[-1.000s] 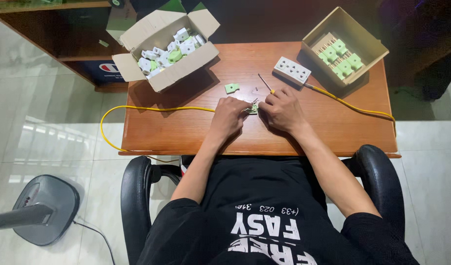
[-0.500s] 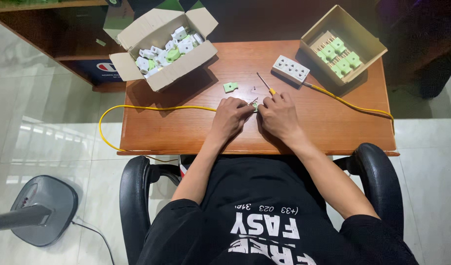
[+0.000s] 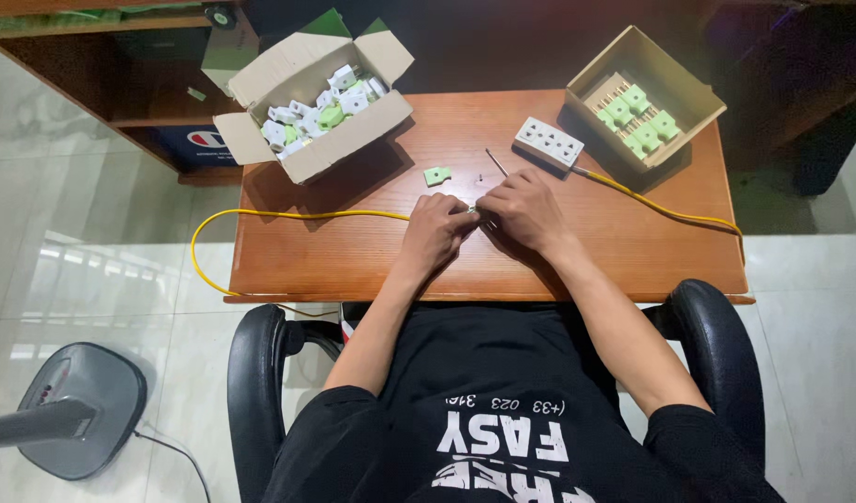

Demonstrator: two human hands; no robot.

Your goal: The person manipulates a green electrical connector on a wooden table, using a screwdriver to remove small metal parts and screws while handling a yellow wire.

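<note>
Two hands meet in the middle of the table (image 3: 353, 261), close to the person's body. The left hand (image 3: 434, 233) and the right hand (image 3: 524, 212) are pressed together, fingertips touching, and both are closed around a small white part (image 3: 472, 209) of which only a little shows between them. What kind of part it is I cannot tell, because the fingers cover most of it.

A yellow cable (image 3: 288, 216) runs from under the left hand to the left, goes over the table edge in a loop and comes back under the table. Just above the hands lies a small green piece (image 3: 437, 175), apart from them, and beside it a thin screwdriver (image 3: 496, 162) lies at an angle. A white socket strip (image 3: 549, 142) rests further up to the right, and a second yellow cable (image 3: 665, 210) leaves it and goes to the right edge.

At the far left corner an open cardboard box (image 3: 353, 140) holds many white and green parts, mixed without order. At the far right corner another open box (image 3: 675, 79) holds green parts in neat rows.

The table is of reddish-brown wood. It stands on a pale, shiny tiled floor (image 3: 93, 279). The person sits in a black office chair (image 3: 256, 373). A grey fan base (image 3: 79, 410) stands on the floor at the lower left, and a dark wooden shelf (image 3: 102, 84) is behind the table on the left.
</note>
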